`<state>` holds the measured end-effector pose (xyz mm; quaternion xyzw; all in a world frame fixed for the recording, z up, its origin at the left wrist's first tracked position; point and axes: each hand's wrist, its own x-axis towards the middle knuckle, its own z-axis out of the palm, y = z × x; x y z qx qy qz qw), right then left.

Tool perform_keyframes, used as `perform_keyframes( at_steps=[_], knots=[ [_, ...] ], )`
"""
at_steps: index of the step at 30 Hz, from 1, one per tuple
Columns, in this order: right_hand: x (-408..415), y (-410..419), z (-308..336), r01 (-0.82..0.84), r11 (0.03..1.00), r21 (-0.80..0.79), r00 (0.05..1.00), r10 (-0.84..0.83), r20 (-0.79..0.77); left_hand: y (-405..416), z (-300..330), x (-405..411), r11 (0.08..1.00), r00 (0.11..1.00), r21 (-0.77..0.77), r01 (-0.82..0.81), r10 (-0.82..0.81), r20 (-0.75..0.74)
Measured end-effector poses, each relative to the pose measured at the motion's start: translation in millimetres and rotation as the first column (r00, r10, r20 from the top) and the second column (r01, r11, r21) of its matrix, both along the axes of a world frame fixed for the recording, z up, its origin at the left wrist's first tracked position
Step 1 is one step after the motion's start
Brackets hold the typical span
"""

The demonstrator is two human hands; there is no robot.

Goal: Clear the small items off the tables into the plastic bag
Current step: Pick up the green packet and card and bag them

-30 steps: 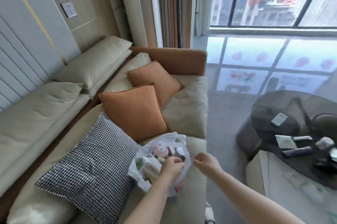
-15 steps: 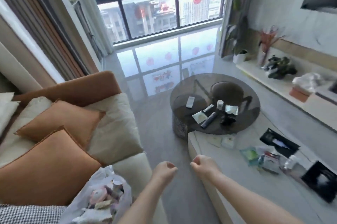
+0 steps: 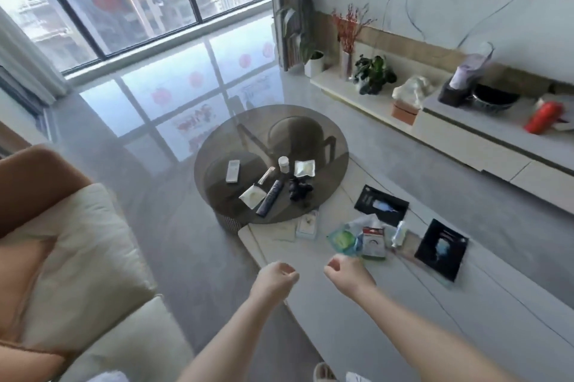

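Both the left hand (image 3: 275, 277) and right hand (image 3: 346, 273) hover loosely curled and empty before the pale stone table (image 3: 357, 319); glossy flat packets (image 3: 357, 240) could slip from a hurried pinch. More litter dots the round smoked-glass table (image 3: 329, 136) (the plastic bag is out of view).

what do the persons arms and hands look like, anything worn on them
Both forearms are bare, with no sleeve showing anywhere in view. The left hand and right hand wear no gloves, and no watch, bracelet or ring is visible, though the frame is slightly blurred.
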<state>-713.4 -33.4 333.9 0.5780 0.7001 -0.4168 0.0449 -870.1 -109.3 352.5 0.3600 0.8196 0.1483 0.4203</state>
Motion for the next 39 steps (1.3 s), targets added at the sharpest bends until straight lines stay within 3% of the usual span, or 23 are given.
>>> perform_keyframes(
  at_steps=[16, 25, 32, 39],
  knots=[
    [88, 111, -80, 0.463, 0.877, -0.132, 0.886, -0.462, 0.039, 140, -89, 62, 0.961, 0.972, -0.153, 0.232, -0.222, 0.078],
    [73, 174, -185, 0.55, 0.818, -0.165, 0.835, -0.543, 0.094, 233, -196, 62, 0.951, 0.967, -0.184, 0.25, -0.234, 0.101],
    [73, 212, -295, 0.589, 0.801, -0.106, 0.803, -0.566, 0.185, 286, -309, 42, 0.942, 0.963, -0.208, 0.263, -0.27, -0.006],
    [56, 229, -363, 0.669, 0.743, -0.008, 0.728, -0.653, 0.209, 303, -380, 52, 0.925, 0.939, -0.211, 0.317, -0.336, -0.066]
  ],
)
